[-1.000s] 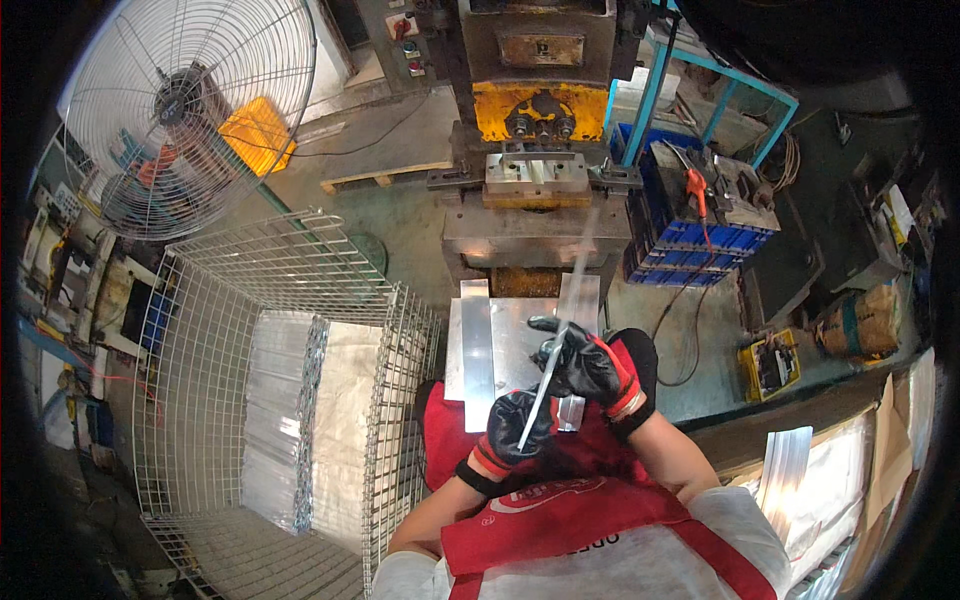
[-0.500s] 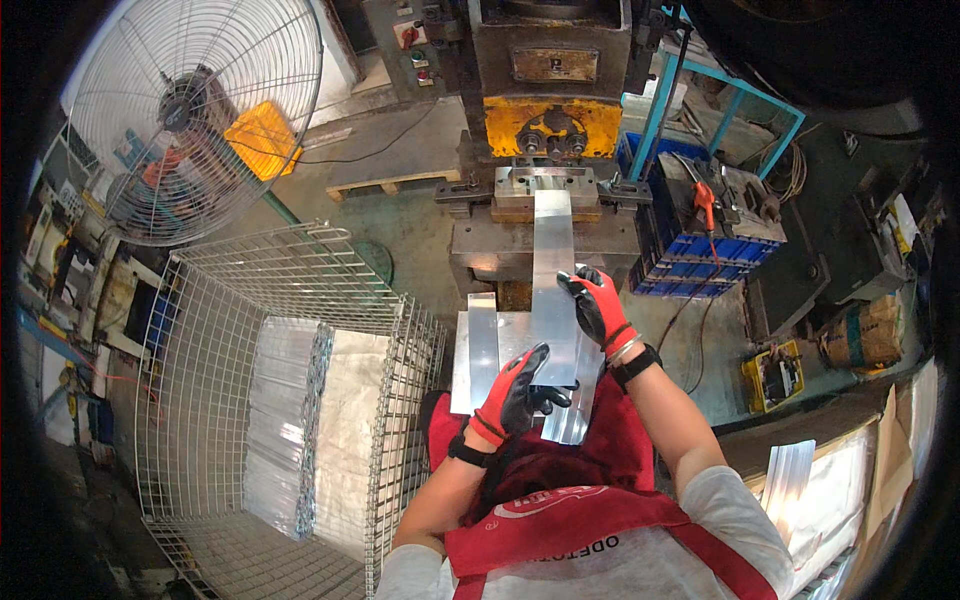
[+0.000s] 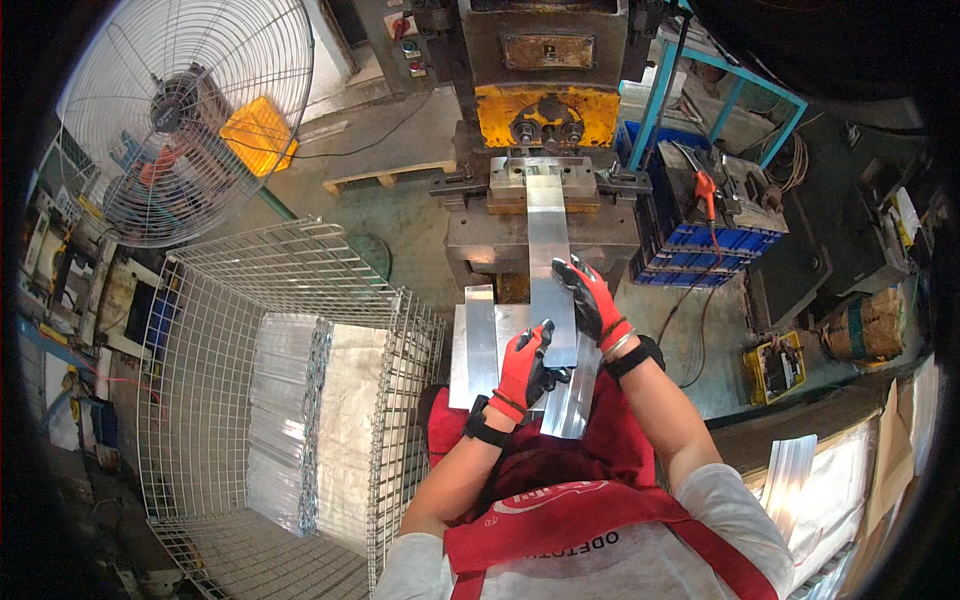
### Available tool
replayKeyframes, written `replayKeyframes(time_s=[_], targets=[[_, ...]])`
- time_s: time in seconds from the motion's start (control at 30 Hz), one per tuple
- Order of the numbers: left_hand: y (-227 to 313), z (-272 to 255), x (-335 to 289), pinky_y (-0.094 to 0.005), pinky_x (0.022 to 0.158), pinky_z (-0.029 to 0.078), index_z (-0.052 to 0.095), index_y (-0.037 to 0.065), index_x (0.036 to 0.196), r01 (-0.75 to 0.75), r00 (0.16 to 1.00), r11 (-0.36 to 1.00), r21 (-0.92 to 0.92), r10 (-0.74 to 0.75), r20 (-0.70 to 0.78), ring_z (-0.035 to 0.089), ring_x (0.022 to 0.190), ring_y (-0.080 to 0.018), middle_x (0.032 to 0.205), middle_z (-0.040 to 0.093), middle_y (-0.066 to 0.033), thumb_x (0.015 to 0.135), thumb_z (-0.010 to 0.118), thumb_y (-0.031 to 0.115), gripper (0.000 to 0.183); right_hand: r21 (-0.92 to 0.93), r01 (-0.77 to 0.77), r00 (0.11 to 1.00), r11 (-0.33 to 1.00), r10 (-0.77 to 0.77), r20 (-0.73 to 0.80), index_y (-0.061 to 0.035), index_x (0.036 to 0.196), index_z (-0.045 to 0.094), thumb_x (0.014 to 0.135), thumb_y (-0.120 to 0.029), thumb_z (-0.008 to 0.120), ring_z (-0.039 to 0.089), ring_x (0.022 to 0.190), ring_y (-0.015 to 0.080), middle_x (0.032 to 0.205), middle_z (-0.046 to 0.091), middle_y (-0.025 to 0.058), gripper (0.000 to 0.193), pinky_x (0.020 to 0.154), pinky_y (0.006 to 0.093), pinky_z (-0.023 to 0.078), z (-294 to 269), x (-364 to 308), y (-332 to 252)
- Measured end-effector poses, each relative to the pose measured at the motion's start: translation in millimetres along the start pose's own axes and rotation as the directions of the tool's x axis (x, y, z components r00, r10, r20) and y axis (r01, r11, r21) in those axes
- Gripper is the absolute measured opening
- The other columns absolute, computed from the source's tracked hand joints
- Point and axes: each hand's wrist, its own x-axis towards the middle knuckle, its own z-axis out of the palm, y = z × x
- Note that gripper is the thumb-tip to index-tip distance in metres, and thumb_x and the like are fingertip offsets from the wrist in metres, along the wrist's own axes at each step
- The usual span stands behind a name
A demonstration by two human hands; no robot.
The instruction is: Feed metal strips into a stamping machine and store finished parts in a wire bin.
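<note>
A long, flat, shiny metal strip runs from my lap up to the die block of the press, its far end lying in the die. My left hand, in a red and black glove, grips the near end, thumb on top and fingers partly hidden underneath. Farther up, my right hand, gloved alike, holds the right edge of the strip. Left of it, a shorter metal strip lies on a silvery flat surface. More ribbed metal strips lie below my hands, over my red apron.
A wire mesh cage with stacked metal strips stands at left, a large fan behind it. The press rises ahead. Blue crates with tools stand right of it; a yellow bin sits nearer.
The held strip has moved forward, its far end deeper into the die. Both hands have gone forward with it, and the left now sits closer to the strip's near end.
</note>
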Motion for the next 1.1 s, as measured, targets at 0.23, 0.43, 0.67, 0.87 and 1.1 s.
replayKeyframes(time_s=[0.23, 0.43, 0.67, 0.87, 1.1], targets=[[-7, 0, 22, -0.0247, 0.055, 0.047, 0.06, 0.005, 0.086, 0.099, 0.995, 0.942, -0.32, -0.088, 0.049, 0.058, 0.064, -0.0117, 0.075, 0.06, -0.003, 0.087, 0.051, 0.018, 0.016, -0.227, 0.028, 0.993, 0.973, 0.0, 0.12, 0.002, 0.115, 0.049, 0.087, -0.029, 0.044, 0.049, 0.103, 0.017, 0.113, 0.053, 0.0087, 0.042, 0.09, 0.0282, 0.036, 10, -30, 2], [-23, -8, 30, -0.0229, 0.054, 0.045, 0.061, 0.004, 0.088, 0.003, 1.0, 0.971, -0.238, -0.001, 0.011, 0.057, 0.062, -0.0088, 0.073, 0.059, -0.0015, 0.086, 0.052, 0.019, 0.018, 0.01, -0.11, 0.989, 0.994, 0.111, -0.101, -0.0018, 0.099, 0.06, 0.084, -0.022, 0.054, 0.054, 0.077, 0.0073, 0.086, 0.059, -0.0007, 0.026, 0.068, 0.0212, 0.043, 24, -26, -5], [-13, -3, 26, -0.0218, 0.051, 0.043, 0.061, 0.003, 0.087, 0.043, 0.999, 0.984, -0.174, -0.037, 0.041, 0.056, 0.06, -0.0082, 0.072, 0.058, -0.0007, 0.086, 0.052, 0.02, 0.018, 0.191, -0.3, 0.95, 0.935, 0.311, -0.031, -0.0033, 0.096, 0.061, 0.084, -0.023, 0.055, 0.052, 0.07, 0.0059, 0.081, 0.058, -0.0025, 0.024, 0.062, 0.0207, 0.042, 16, -23, -1], [-16, -3, 28, -0.0222, 0.049, 0.044, 0.06, 0.004, 0.088, 0.064, 0.998, 0.966, -0.25, -0.059, 0.028, 0.056, 0.058, -0.0097, 0.072, 0.059, -0.0012, 0.085, 0.053, 0.019, 0.017, 0.163, -0.29, 0.951, 0.943, 0.303, -0.06, -0.0051, 0.092, 0.062, 0.083, -0.024, 0.056, 0.052, 0.068, 0.0054, 0.077, 0.057, -0.0039, 0.022, 0.06, 0.0202, 0.042, 16, -20, 4], [-19, -6, 30, -0.0232, 0.049, 0.045, 0.06, 0.004, 0.088, 0.057, 0.998, 0.97, -0.237, -0.049, 0.04, 0.057, 0.059, -0.0105, 0.072, 0.059, -0.0019, 0.085, 0.054, 0.02, 0.017, 0.27, -0.365, 0.915, 0.891, 0.397, -0.073, -0.0021, 0.095, 0.061, 0.084, -0.024, 0.055, 0.053, 0.075, 0.0067, 0.084, 0.059, -0.0011, 0.025, 0.066, 0.0214, 0.043, 18, -20, 1]])
